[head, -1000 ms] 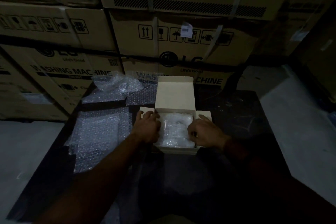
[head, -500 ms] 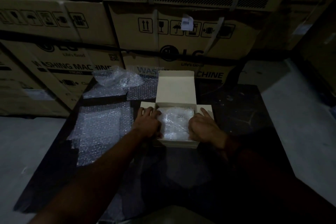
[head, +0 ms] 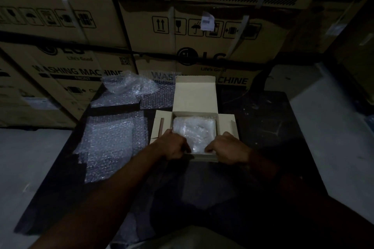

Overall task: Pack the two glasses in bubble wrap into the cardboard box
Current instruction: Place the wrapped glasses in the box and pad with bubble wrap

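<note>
The wrapped glasses (head: 194, 133) lie inside the box (head: 204, 157) as one pale bundle. The left hand (head: 174, 145) and right hand (head: 226, 147) curl their fingers over the box's near wall; whether they also pinch wrap, I cannot tell. Hard pressing could knock glass against glass. Wrap bulging above the box's rim could keep the lid (head: 195, 95), upright at its far side, from closing.

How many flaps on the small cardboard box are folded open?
3: the lid stands up at the far side, one small flap lies out left, another out right. A near one may be hidden.
</note>
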### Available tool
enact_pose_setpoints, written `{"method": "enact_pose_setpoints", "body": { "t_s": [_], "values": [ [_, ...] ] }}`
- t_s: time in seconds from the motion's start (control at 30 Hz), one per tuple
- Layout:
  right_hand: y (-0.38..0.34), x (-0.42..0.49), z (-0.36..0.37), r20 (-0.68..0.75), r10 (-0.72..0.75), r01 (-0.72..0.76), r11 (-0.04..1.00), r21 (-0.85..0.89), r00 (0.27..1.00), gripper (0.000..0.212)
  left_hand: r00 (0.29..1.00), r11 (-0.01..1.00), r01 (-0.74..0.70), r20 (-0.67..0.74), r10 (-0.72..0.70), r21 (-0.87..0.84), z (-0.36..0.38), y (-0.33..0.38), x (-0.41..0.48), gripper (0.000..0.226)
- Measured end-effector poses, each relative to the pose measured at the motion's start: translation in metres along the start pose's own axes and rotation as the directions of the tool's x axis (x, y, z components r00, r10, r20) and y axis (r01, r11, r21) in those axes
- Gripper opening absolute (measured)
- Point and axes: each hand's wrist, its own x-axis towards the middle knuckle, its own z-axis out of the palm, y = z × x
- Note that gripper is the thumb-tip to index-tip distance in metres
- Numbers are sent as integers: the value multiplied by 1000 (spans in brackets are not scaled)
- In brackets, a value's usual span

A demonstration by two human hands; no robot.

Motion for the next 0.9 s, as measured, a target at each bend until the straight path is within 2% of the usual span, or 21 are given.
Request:
{"method": "enact_pose_setpoints", "body": {
  "t_s": [0.13,0.23,0.33,0.4,0.47,0.63,0.77,0.9],
  "values": [
    [-7,5,0,129,82,-75,995,-61,988,44,997,989,-13,75,2,144,-5,4,2,40],
    [-8,9,0,161,71,-50,990,-129,984,40,999,973,-12,52,0,229,-3,1,0,39],
    [-9,4,-4,139,72,-61,995,-80,988,38,999,950,41,-14,-39,308,3,3,-3,38],
    [-9,-3,-6,81,112,-111,994,-11,990,39,997,946,72,-41,-62,315,4,6,-5,32],
    [-8,-7,-7,10,108,-107,993,-42,994,35,995,938,88,-67,-69,336,5,7,-9,28],
    [-10,-8,-6,35,91,-87,991,-106,995,34,985,929,163,-109,-134,332,9,6,-14,35],
    [-15,-3,-5,62,82,-71,984,-163,995,28,980,944,194,-93,-175,267,9,7,-16,36],
    [-16,0,-1,101,80,-55,972,-228,992,25,980,939,201,-54,-193,279,13,7,-19,38]
  ]
}}
